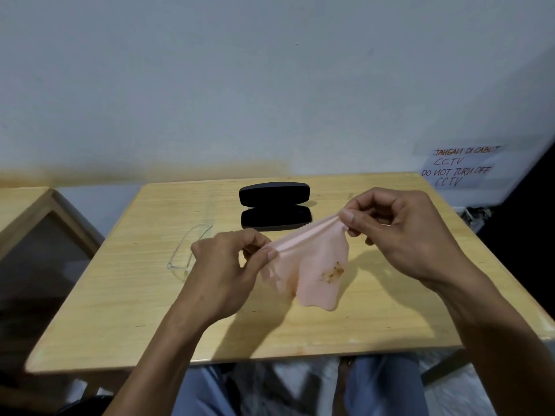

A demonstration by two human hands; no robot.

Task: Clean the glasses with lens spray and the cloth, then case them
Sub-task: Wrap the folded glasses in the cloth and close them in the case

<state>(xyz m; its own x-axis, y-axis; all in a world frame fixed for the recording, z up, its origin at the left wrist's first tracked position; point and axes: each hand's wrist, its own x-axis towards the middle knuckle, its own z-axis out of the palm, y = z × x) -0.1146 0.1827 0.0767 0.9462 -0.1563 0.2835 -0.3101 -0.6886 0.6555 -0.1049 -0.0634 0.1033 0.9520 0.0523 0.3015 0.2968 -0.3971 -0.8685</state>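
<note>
From the head camera, we're looking down over a pale wooden worktop (300, 325) pushed against a white wall. Both hands are up above it, and between them stretches the pink cloth (312, 265). The left hand (225, 271) has its thumb and fingertips pinched tight on one corner of the cloth; the right hand (399, 226) pinches the opposite corner the same way, the remaining fingers curled in. The top edge of the cloth runs taut and bunched between the two pinches, rising toward the right hand, and the rest hangs loose below, clear of the worktop as far as the shadow suggests. There's a brownish mark on the hanging part, nearer the right side.

Taking the cloth as the landmark: the black glasses case (274, 205) lies open just behind it, both halves facing up, resting flat on the worktop. The clear-framed glasses (187, 250) sit to the left of the cloth, partly hidden behind the left hand, lying on the worktop. Well off to the right behind the cloth, a handwritten paper notice (459, 169) is fixed to the wall.
</note>
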